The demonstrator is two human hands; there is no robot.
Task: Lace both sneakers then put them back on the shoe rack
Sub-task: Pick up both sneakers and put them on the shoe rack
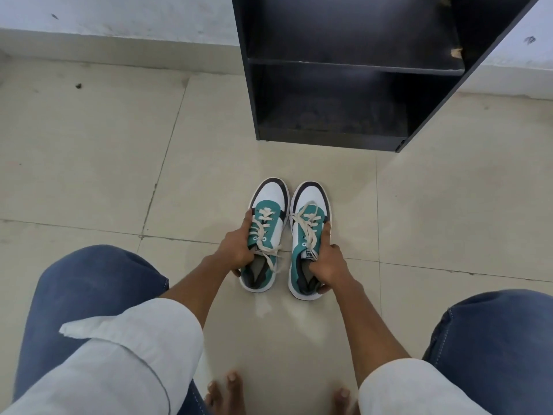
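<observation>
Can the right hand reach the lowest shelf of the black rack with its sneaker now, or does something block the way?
Probably yes. Bare floor lies between the right hand and the rack's lowest shelf, which looks empty.

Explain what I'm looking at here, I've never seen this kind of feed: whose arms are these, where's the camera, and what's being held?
There is no machine. A person works with bare hands, and the single picture comes from a wide-angle camera on their head, looking forward and down. The blue shapes at the bottom corners are their knees in jeans, and their toes show at the bottom edge.

On the tiled floor stand two teal, white and dark sneakers, side by side, toes pointing toward a black shoe rack. The rack's visible shelves hold no shoes.

The left hand has a grip on the left sneaker; the right hand has a grip on the right sneaker. Both sneakers carry cream laces with ends lying loose. I cannot tell whether the soles have left the floor.
</observation>
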